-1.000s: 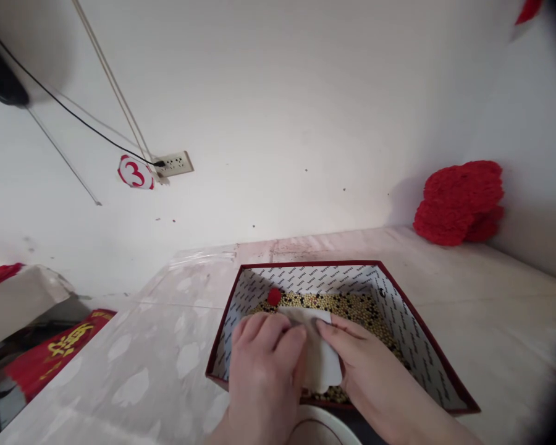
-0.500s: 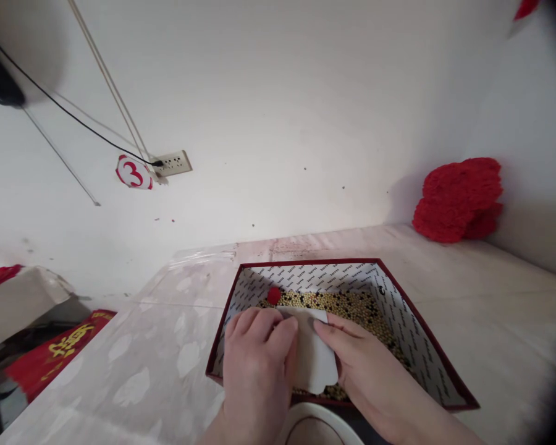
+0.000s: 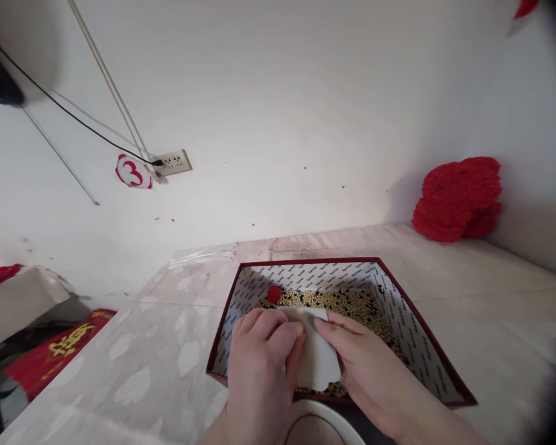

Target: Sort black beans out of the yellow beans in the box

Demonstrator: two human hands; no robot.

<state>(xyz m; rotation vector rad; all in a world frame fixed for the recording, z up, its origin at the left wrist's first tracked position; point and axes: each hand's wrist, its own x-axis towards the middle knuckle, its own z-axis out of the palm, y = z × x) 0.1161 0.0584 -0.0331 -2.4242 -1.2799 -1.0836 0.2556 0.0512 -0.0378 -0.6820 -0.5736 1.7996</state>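
Head view: the left hand (image 3: 264, 364) and the right hand (image 3: 366, 364) both pinch a small white paper sheet (image 3: 317, 358), fingers closed on its opposite edges, low inside the red-rimmed cardboard box with printed white lining (image 3: 412, 334), just above the layer of yellow and dark beans (image 3: 347, 304). A small red ball (image 3: 273, 295) lies on the beans just beyond the left fingers, and a white round bowl (image 3: 319, 426) sits at the box's near edge. For clean work, it seems best to keep the sheet level and taut, with even pressure from both sides

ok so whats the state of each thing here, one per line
left hand: gripping the white card's left edge
right hand: gripping its right edge
white card: held over the beads
box: open, holding beads
red ball: resting on the beads
wall socket: cable plugged in
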